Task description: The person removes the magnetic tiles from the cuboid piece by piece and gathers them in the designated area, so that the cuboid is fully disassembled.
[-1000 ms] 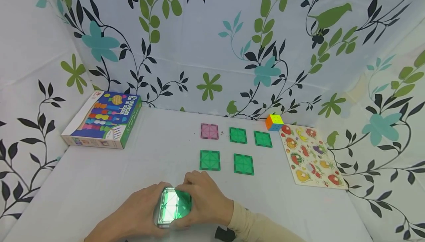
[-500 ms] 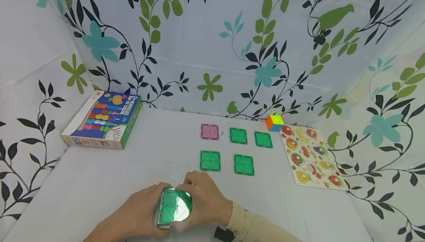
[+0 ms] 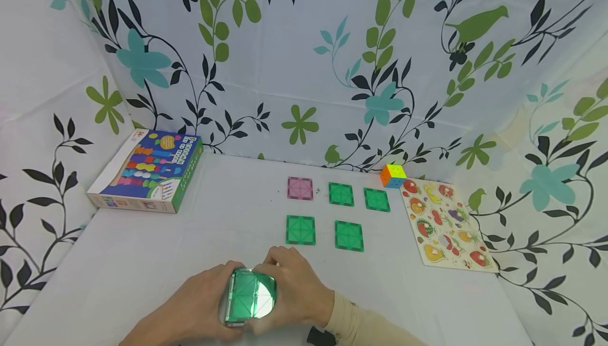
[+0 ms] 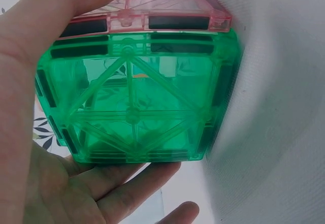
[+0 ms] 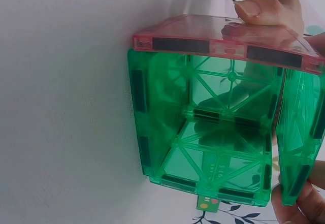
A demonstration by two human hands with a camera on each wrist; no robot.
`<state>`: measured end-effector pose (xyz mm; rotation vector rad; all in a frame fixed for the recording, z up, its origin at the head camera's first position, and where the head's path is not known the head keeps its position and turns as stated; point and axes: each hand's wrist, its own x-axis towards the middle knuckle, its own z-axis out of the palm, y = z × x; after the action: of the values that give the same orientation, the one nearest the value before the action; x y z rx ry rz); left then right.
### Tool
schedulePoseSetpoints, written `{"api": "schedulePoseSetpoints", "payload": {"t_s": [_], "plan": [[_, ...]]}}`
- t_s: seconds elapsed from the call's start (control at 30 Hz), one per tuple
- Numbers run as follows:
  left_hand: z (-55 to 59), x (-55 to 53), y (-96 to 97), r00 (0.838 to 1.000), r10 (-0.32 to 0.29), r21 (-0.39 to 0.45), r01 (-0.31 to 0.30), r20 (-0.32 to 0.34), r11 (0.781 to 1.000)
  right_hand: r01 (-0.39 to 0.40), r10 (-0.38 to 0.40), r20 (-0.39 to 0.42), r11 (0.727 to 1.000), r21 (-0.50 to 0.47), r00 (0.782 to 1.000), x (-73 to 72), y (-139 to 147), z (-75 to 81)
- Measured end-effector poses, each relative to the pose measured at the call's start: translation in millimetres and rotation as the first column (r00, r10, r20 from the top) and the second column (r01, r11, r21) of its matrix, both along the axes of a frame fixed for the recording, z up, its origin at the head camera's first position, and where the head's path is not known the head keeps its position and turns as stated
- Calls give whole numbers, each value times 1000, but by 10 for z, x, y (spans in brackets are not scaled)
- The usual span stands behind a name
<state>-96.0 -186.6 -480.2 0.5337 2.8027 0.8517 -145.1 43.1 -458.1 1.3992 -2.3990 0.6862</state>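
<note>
Both hands hold a small box shape built from clear magnetic tiles (image 3: pixel 242 296) near the front of the table. My left hand (image 3: pixel 192 298) grips its left side. In the left wrist view, the left thumb lies along a pink tile (image 4: pixel 175 3) and the fingers support a green wall (image 4: pixel 167 107). My right hand (image 3: pixel 299 288) grips the other side, its fingers curled round the edge. The right wrist view looks into the open side, where one green tile (image 5: pixel 302 127) leans out from the pink tile and the neighbouring wall, fingertips against it.
Beyond the hands lie a pink tile (image 3: pixel 300 188) and several flat green tiles (image 3: pixel 301 230). A game box (image 3: pixel 147 172) lies at the back left. A colourful puzzle cube (image 3: pixel 392 175) and a fruit puzzle board (image 3: pixel 446 224) sit on the right, before a patterned cloth.
The bright reflection on the green face has shrunk toward its right side. Both hands keep their grip on the tile box in nearly the same place.
</note>
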Motion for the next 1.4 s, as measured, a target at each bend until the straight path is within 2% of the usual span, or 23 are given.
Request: {"api": "schedulePoseSetpoints", "payload": {"t_s": [0.27, 0.5, 0.57, 0.7, 0.87, 1.0, 1.13, 1.23, 1.4], "plan": [[-11, 5, 2, 999, -25, 30, 26, -39, 999, 3, 0, 63, 999, -53, 998, 0, 39, 32], [-9, -20, 14, 1000, -21, 6, 21, -11, 1000, 10, 8, 166, 994, -111, 986, -94, 161, 119], [-9, -23, 19, 1000, -17, -4, 17, -11, 1000, 35, -12, 187, 993, -117, 982, -138, 244, 146], [-6, -20, 21, 1000, -5, -21, 5, -12, 1000, 138, -114, 207, 985, -106, 972, -278, 499, 197], [9, -18, 11, 1000, -9, -20, 8, -3, 1000, 257, -238, 193, 963, -82, 952, -572, 975, 172], [6, -19, 0, 1000, -12, -15, 12, 6, 1000, 352, -339, 170, 935, -48, 925, -845, 1459, 63], [-2, -18, -6, 1000, -9, -17, 9, -1, 1000, 453, -452, 170, 891, 30, 876, -1068, 1939, -71], [8, -17, -11, 1000, -10, -20, 10, 6, 1000, 501, -511, 188, 860, 101, 839, -1188, 2230, -161], [27, -17, -5, 998, -8, -21, 9, 55, 1000, 526, -559, 216, 828, 195, 801, -1290, 2551, -275]]}}
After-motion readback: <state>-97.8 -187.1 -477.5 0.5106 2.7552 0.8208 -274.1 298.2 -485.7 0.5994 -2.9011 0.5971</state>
